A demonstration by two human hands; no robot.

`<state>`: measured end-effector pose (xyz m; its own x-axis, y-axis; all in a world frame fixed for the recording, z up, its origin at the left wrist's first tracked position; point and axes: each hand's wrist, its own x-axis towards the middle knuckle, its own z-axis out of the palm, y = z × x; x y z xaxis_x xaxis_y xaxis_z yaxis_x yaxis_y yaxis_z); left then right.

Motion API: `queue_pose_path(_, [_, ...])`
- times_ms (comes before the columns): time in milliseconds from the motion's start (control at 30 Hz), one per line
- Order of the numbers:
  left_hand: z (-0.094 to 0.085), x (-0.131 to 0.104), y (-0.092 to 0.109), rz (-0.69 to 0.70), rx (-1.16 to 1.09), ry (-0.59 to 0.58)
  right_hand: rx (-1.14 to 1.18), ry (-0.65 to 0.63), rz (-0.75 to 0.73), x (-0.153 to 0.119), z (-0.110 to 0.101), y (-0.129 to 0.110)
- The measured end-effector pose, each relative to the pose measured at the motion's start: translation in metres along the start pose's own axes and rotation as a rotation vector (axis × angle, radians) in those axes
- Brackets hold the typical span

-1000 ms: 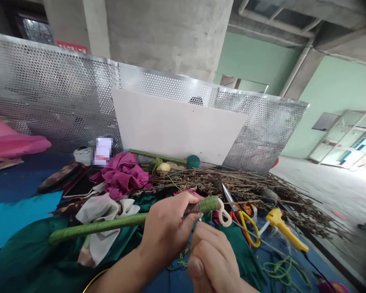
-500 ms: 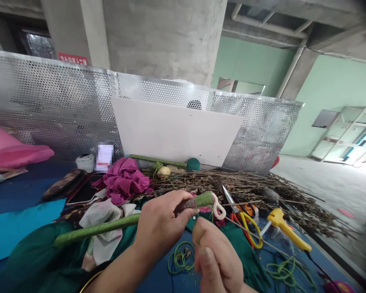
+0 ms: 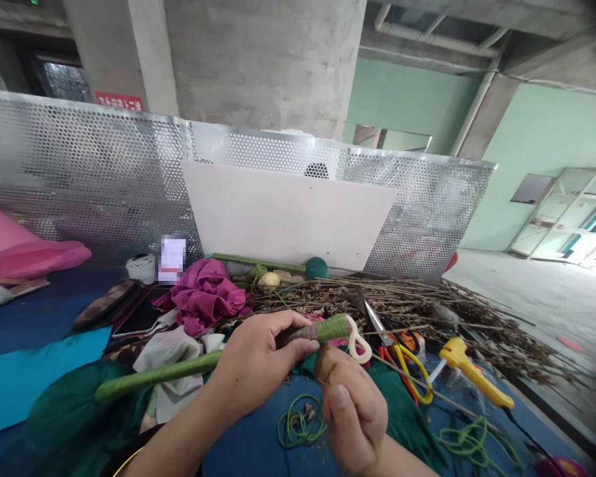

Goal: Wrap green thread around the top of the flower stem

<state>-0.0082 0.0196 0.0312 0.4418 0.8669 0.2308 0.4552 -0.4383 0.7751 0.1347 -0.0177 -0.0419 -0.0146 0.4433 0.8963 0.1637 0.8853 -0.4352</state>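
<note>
My left hand (image 3: 258,361) is wrapped round a green thread-wound stick (image 3: 163,374), its thumb and forefinger near the wound end. That end shows a purplish-grey band beside green winding (image 3: 332,327), and a cream cord loop (image 3: 359,346) comes out of its tip. Just below the winding, my right hand (image 3: 355,404) is closed in a fist, close to the left thumb. It seems to grip a thin green thread from the winding, mostly hidden by the fingers. A strand of green yarn (image 3: 281,297) runs behind the left hand toward the back of the table.
Scissors with yellow and orange handles (image 3: 410,368) and a yellow glue gun (image 3: 477,374) lie at the right. Dry stalks (image 3: 427,298) spread behind. Loose green cord (image 3: 300,434), magenta cloth (image 3: 211,298) and dark green cloth (image 3: 79,411) lie around. A white board (image 3: 288,212) leans at the back.
My right fist has turned slightly and moved up against the underside of the wound end. The left hand keeps its hold on the stick, and the view has shifted a little.
</note>
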Motion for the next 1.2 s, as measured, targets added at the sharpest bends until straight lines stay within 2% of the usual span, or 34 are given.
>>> queue_pose_path(133, [0.004,-0.002,0.003,-0.043,0.061,0.068,0.041,-0.051,-0.027,0.000,0.001,0.002])
queue_pose_path(267, [0.004,-0.005,0.006,-0.021,0.149,0.132,0.211,-0.038,0.023,0.004,0.004,-0.010])
queue_pose_path(400, [-0.007,-0.010,0.010,-0.001,0.100,0.102,0.358,0.018,0.081,0.009,0.002,-0.026])
queue_pose_path(533, [-0.019,-0.014,0.012,-0.013,-0.067,0.017,0.347,-0.163,0.010,0.012,-0.001,-0.037])
queue_pose_path(567, [-0.022,-0.014,0.012,-0.016,-0.107,-0.001,0.356,-0.176,0.017,0.011,0.001,-0.038])
queue_pose_path(600, [-0.023,-0.014,0.012,-0.016,-0.139,-0.016,0.379,-0.158,0.045,0.010,0.003,-0.039])
queue_pose_path(667, [-0.025,-0.013,0.011,-0.015,-0.169,-0.038,0.465,-0.033,0.151,0.008,0.009,-0.039])
queue_pose_path(733, [-0.026,-0.012,0.010,-0.015,-0.170,-0.051,0.605,0.101,0.270,0.008,0.014,-0.039])
queue_pose_path(800, [-0.025,-0.011,0.009,-0.016,-0.171,-0.064,0.761,0.179,0.384,0.011,0.016,-0.037])
queue_pose_path(900, [-0.023,-0.011,0.007,-0.022,-0.174,-0.093,0.939,0.223,0.560,0.020,0.008,-0.032])
queue_pose_path(1000, [-0.021,-0.010,0.005,-0.024,-0.165,-0.108,1.042,0.264,0.669,0.030,-0.002,-0.024])
queue_pose_path(1200, [-0.017,-0.007,0.004,-0.022,-0.187,-0.111,1.114,0.310,0.934,0.031,-0.008,-0.013])
